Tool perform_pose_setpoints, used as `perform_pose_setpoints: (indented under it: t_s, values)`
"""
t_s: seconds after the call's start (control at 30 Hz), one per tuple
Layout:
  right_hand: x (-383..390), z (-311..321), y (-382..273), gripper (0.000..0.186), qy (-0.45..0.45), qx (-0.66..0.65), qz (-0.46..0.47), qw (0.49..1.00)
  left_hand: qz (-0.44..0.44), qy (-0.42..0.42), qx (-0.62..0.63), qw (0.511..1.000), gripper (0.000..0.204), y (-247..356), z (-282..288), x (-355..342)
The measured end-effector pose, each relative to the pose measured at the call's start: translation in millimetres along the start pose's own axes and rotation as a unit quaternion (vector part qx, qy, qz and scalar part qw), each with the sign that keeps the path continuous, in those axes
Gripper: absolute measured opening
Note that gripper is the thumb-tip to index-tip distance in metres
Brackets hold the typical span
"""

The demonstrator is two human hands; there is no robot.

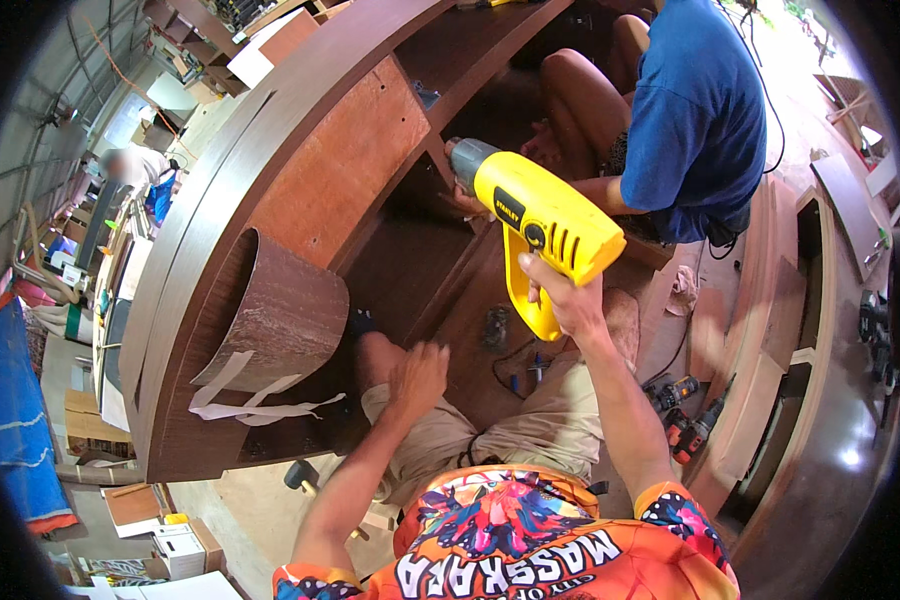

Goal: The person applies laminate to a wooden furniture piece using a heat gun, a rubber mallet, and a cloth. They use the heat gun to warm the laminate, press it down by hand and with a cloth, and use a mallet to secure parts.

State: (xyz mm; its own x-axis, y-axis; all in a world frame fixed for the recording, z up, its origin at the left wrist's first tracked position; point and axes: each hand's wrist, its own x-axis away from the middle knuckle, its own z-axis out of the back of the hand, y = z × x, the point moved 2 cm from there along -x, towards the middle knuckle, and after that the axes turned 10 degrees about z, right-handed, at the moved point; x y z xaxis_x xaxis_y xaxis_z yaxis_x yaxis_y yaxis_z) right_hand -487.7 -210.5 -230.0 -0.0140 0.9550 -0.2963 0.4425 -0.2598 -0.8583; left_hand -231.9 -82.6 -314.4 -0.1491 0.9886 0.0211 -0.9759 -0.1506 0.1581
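Note:
My right hand (560, 290) grips the handle of a yellow heat gun (565, 225), its nozzle angled up-left toward an upright of the dark brown curved cabinet (200, 170). My left hand (420, 372) hangs over my left leg with loosely bent fingers, holding nothing I can see. Left of it a curled veneer sheet (275, 315), with white strips (230, 405) hanging at its lower edge, rests against the cabinet below a reddish plywood panel (335, 160). A co-worker's hand (465, 195) is beside the cabinet upright, partly behind the nozzle.
A co-worker in blue (700, 130) sits at upper right, another person (145, 175) works far left. Two drills (685, 420) lie right of my leg near long boards (770, 330) and cords. A mallet (300, 475) is at lower left, a blue tarp (15, 420) farther left.

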Motion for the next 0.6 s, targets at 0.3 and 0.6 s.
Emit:
perform_pose_setpoints:
  t_s: [0.3, 0.6]
  values:
    - [-38, -27, 29, 0.019, -0.019, 0.019, -0.003, 1.000, 0.055, 0.069, 0.259, 0.962, 0.022, -95, -15, 131]
    - [-52, -29, 32, 0.019, -0.009, 0.011, -0.017, 1.000, 0.089, 0.113, 0.322, 0.936, 0.024, -106, -35, 131]
